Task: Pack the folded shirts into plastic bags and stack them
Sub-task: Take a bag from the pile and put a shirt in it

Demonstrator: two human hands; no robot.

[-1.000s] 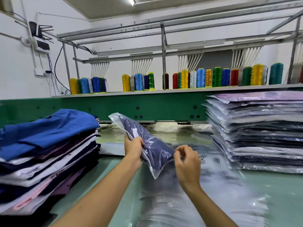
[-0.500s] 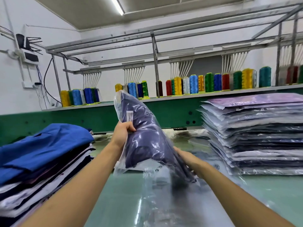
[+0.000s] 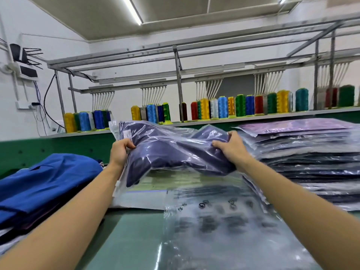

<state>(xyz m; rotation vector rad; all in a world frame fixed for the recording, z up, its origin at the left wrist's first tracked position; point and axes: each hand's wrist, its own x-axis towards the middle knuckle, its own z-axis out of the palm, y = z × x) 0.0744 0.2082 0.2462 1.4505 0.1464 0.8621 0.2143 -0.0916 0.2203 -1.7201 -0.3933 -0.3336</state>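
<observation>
Dark print on the empty bags (image 3: 224, 217) is too blurred to read.

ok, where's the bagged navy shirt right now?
Head view, centre: the bagged navy shirt is held off the table between the left hand and right hand, left of the bagged stack.

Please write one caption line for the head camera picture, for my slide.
Both hands, left hand and right hand, hold a bagged navy shirt beside the stack of packed shirts.

Open green table (image 3: 134, 230) between unpacked shirt pile (image 3: 48, 184) at left and bagged stack (image 3: 303, 158) at right; loose plastic bags (image 3: 224, 221) cluttering centre
</observation>
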